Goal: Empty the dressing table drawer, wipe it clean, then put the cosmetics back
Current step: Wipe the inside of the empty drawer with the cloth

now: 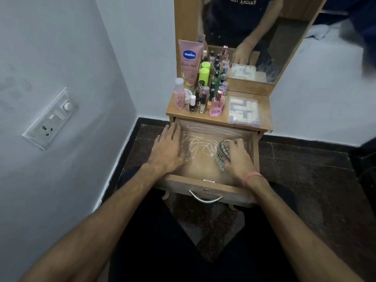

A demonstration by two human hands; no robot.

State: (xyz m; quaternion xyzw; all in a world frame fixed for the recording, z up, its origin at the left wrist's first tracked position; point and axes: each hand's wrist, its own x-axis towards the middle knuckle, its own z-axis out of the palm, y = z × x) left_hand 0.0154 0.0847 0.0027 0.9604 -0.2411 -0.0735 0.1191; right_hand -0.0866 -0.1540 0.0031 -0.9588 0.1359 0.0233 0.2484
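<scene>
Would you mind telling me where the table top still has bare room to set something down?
Bare wood shows behind the clear box, up to the mirror, and in a narrow strip along the front edge of the table top. The left half is crowded with bottles and the Vaseline tube.

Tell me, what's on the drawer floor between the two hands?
In the head view, only white scribbled streaks on the wooden drawer floor lie between the flat left hand and the right hand pressing the checked cloth.

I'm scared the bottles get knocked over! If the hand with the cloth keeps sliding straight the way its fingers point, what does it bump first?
Probably the drawer's back end under the tabletop, not the bottles; the right hand is below them. Depth is unclear.
</scene>
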